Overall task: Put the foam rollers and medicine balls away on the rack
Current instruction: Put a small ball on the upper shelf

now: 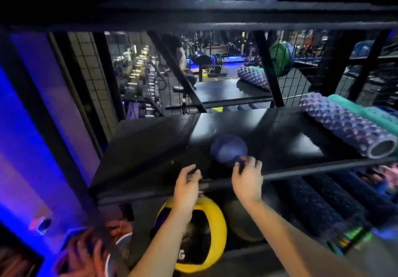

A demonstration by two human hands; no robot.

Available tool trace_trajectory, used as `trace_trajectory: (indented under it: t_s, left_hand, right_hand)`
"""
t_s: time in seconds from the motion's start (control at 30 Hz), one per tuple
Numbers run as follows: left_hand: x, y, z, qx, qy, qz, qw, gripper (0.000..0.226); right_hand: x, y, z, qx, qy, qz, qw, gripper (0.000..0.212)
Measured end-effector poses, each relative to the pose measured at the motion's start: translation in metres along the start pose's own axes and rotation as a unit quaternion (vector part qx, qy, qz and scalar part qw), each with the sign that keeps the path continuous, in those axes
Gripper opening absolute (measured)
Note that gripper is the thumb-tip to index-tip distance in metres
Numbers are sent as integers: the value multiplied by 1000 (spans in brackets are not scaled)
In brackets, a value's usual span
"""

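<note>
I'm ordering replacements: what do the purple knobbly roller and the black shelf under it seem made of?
The purple knobbly roller: probably matt foam, with moulded bumps round a hollow grey core showing at its end. The black shelf: smooth, semi-glossy panel that reflects light; painted metal or laminate, I cannot tell which.

The rack shelf (258, 123) is shown in glossy black. A blurred ball (228, 148) is rendered blue-violet. The knobbed foam roller (344, 130) is mottled purple and lilac, with a grey core; the second roller (372, 116) is teal. The medicine ball (212, 233) is coloured yellow and black. The ridged lower rollers (318, 201) are seen as dark navy.
</note>
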State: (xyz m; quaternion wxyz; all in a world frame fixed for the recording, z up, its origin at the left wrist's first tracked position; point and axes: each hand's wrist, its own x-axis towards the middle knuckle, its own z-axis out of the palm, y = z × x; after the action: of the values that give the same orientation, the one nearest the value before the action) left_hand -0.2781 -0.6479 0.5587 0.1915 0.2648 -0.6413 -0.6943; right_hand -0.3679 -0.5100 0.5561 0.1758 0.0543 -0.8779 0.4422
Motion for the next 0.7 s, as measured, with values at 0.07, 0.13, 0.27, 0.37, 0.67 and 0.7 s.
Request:
trace_trajectory:
  t_s: [0.07,0.13,0.27,0.37,0.67,0.7]
  left_hand:
    - [-21,-16,-28,-7,10,11,1000,13]
    - [-39,-42,-60,4,18,7,1000,11]
    - [-73,-139,-132,103,23,-34,994,9]
    - [-121,-224,-189,88,66,-165,980,10]
    - [-223,-377,-281,-7,137,-414,900,23]
    - [-224,-394,-281,-25,140,-420,896,24]
  right_hand:
    - [-38,-5,12,13,-12,-46,999,15]
    - [-82,-5,28,24,-67,-64,995,12]
    - [-187,12,72,-18,-233,-86,969,19]
    - [-268,45,103,-80,-375,-66,921,24]
    - [-410,173,160,-245,-566,22,787,34]
    - [-419,189,170,-247,-568,34,784,32]
